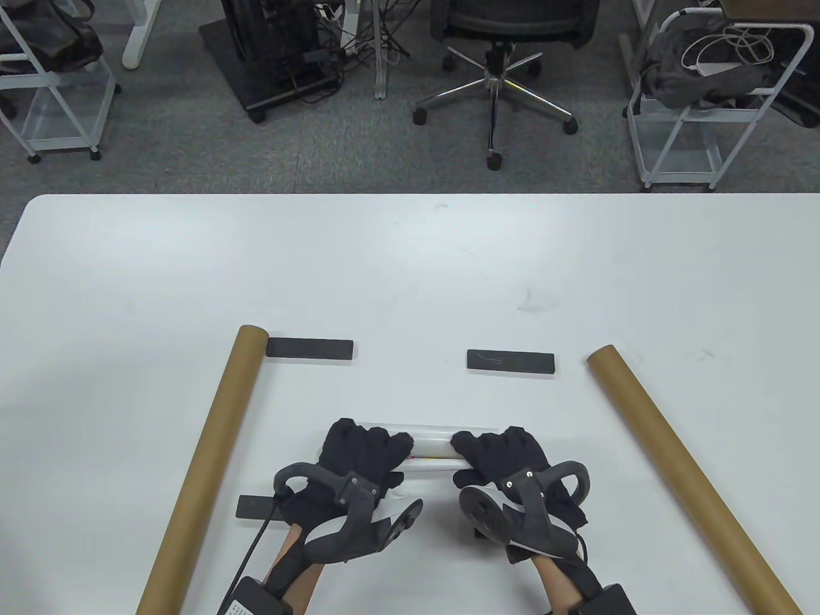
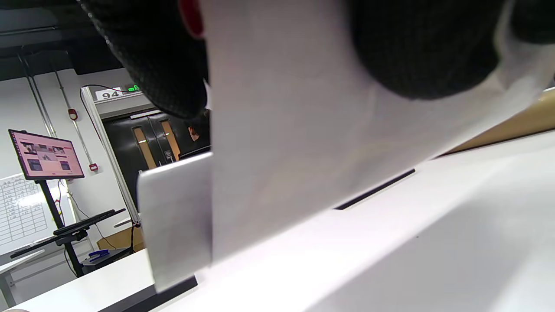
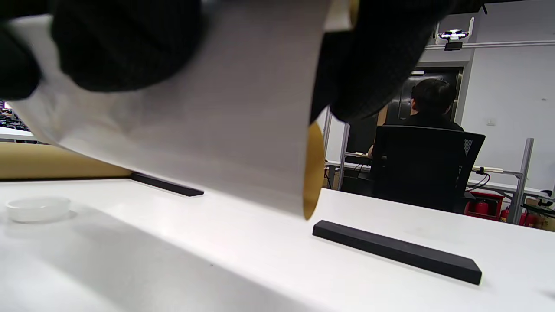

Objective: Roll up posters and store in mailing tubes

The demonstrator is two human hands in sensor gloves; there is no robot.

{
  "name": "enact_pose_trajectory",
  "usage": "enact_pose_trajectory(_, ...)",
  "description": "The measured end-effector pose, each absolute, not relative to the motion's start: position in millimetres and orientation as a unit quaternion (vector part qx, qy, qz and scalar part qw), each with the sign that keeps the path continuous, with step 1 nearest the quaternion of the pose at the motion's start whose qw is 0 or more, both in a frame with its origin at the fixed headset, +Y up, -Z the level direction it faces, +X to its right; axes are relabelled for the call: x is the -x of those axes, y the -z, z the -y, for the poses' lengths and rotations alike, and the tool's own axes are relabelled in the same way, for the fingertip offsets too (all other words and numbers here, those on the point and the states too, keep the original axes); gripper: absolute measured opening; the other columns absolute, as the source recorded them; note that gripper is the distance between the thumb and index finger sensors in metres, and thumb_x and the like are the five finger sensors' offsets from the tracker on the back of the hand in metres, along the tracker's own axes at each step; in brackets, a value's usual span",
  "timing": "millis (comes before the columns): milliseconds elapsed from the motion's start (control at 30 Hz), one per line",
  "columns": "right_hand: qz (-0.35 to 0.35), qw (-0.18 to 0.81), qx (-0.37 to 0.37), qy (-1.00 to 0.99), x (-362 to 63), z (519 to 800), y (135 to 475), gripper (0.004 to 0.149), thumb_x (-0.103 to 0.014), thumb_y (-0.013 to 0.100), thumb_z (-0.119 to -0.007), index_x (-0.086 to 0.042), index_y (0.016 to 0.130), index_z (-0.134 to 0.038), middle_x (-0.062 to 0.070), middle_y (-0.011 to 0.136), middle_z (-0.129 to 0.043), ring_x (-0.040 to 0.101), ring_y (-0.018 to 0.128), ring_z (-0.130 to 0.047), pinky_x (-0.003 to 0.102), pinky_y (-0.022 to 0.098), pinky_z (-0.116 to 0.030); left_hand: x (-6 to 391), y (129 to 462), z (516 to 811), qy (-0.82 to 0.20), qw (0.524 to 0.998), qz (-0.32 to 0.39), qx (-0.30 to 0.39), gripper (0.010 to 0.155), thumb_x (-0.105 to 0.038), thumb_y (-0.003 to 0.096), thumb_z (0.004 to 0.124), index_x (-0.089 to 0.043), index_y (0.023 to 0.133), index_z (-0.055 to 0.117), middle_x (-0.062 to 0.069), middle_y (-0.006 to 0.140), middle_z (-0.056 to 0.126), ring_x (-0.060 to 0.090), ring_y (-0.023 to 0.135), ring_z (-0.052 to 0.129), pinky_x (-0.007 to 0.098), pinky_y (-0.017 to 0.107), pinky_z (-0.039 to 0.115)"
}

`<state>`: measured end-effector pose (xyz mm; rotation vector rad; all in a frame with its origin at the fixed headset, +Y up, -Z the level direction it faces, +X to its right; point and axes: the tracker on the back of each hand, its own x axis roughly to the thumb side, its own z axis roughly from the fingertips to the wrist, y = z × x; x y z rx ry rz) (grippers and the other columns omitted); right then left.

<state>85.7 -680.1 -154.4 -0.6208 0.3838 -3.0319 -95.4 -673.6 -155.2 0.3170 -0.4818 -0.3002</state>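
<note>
Now the rolled poster [image 1: 430, 446] lies on the counter [image 1: 410, 269] between two tubes [image 1: 206, 461], both hands [image 1: 359, 458] clenched round it. Rolling looks finished; next it must be slid into a tube's open end.

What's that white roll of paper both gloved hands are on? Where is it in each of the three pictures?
Table view: the rolled poster lies low centre, between both hands.
Left wrist view: it fills the upper middle, under the fingers.
Right wrist view: it crosses the upper left, gold inside at its end.
Shared landmark: the black bar.
</note>
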Motion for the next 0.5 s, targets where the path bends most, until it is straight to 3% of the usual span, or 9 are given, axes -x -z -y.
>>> enact_pose_trajectory(100,-0.118,0.017,0.199,0.973,-86.4,682.2,157.0,0.054,-0.043,0.036,-0.075,-0.022,0.085,-0.079,-0.009,0.066,-0.098,0.018,0.054,-0.104,0.049,0.061,-0.082,96.5,156.8,673.8,0.149,0.95,0.23,-0.149,0.048,-0.054,0.0403,0.072,-0.044,0.087,0.079,-0.022,0.073,0.096,0.003,0.059,0.106,0.042,0.073,0.082)
enact_pose_trajectory(267,-0.065,-0.04,0.187,0.979,-90.9,685.2,162.6,0.052,-0.038,0.044,-0.068,-0.021,0.093,-0.068,0.0,0.074,-0.086,0.028,0.059,-0.091,0.06,0.066,-0.07,95.2,158.8,676.4,0.155,0.952,0.222,-0.141,0.048,-0.048,0.0459,0.063,-0.038,0.091,0.072,-0.015,0.076,0.09,0.008,0.059,0.098,0.046,0.074,0.078)
enact_pose_trajectory(367,-0.079,0.001,0.19,0.979,-88.0,680.4,161.8,0.056,-0.045,0.037,-0.075,-0.024,0.088,-0.071,-0.005,0.065,-0.086,0.023,0.051,-0.09,0.058,0.066,-0.072,92.6,155.2,673.8,0.194,0.941,0.228,-0.161,0.044,-0.054,0.0398,0.075,-0.04,0.081,0.074,-0.018,0.066,0.089,0.006,0.052,0.096,0.045,0.073,0.08)
enact_pose_trajectory(500,-0.094,-0.008,0.192,0.977,-85.2,679.8,159.9,0.044,-0.043,0.04,-0.074,-0.026,0.081,-0.078,-0.004,0.063,-0.089,0.024,0.051,-0.092,0.058,0.065,-0.074,94.4,154.7,673.9,0.202,0.938,0.232,-0.16,0.035,-0.056,0.0397,0.075,-0.042,0.072,0.079,-0.019,0.065,0.092,0.007,0.056,0.099,0.045,0.074,0.079)
